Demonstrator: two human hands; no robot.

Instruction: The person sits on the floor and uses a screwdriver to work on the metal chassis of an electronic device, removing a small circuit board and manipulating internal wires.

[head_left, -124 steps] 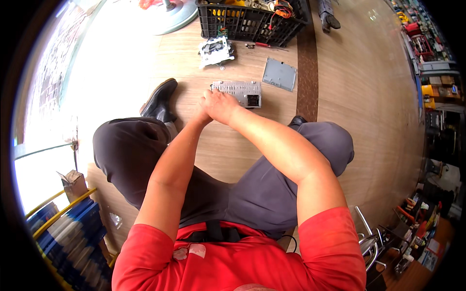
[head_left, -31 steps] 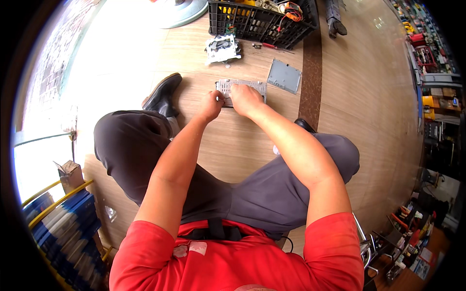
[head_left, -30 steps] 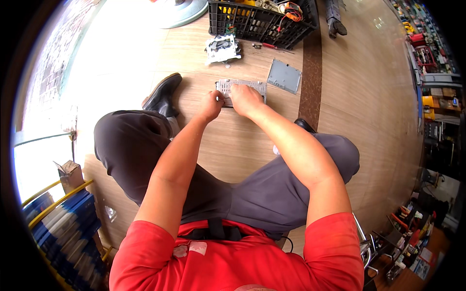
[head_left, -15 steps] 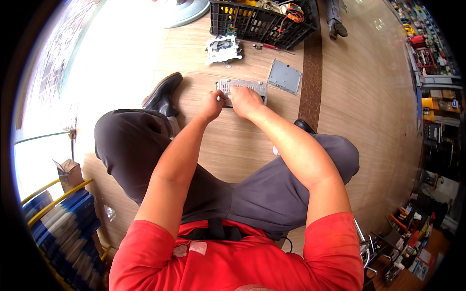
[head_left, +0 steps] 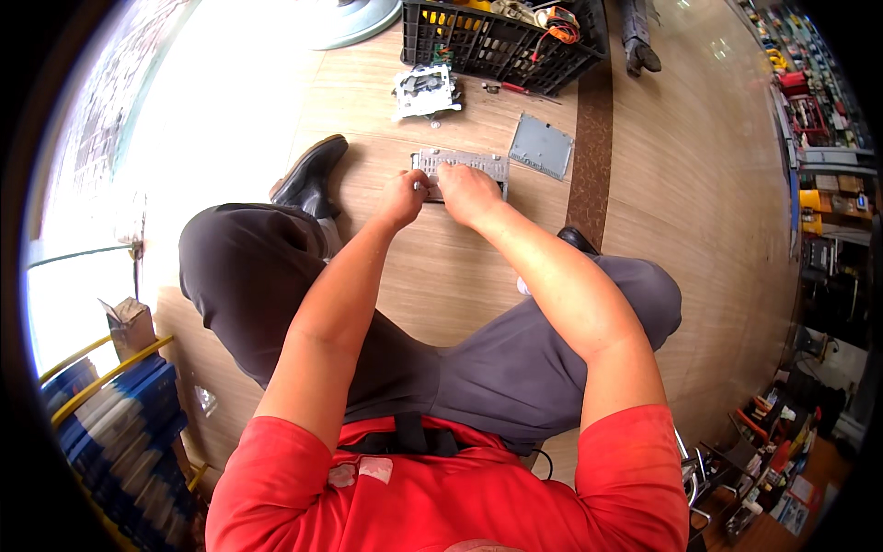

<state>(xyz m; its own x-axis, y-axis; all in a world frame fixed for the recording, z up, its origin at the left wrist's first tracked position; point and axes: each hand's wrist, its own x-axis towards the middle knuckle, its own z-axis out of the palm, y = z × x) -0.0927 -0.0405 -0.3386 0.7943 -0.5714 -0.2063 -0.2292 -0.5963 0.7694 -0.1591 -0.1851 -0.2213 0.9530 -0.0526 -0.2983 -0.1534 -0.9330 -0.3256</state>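
Observation:
On the floor in front of me lies a flat, silvery metal casing (head_left: 483, 166) with rows of slots in its top and a dark near side. My left hand (head_left: 402, 201) is closed at its left end, and a small shiny bit shows at the fingers; what it pinches is too small to make out. From the right, my right hand (head_left: 469, 193) reaches over the casing's near edge, fingers curled down and gripping it. Both hands are close together and hide part of the casing.
A grey metal plate (head_left: 541, 145) lies right of the casing. Beyond are a white-framed mechanism (head_left: 427, 92), a red-handled tool (head_left: 515, 88) and a black crate (head_left: 501, 46) full of tools. My legs spread on both sides; a blue-and-white stack (head_left: 124, 432) stands at left.
Both hands stay at the casing with almost the same grip. The left fingers have turned slightly around the small shiny bit. The whole view has shifted a little.

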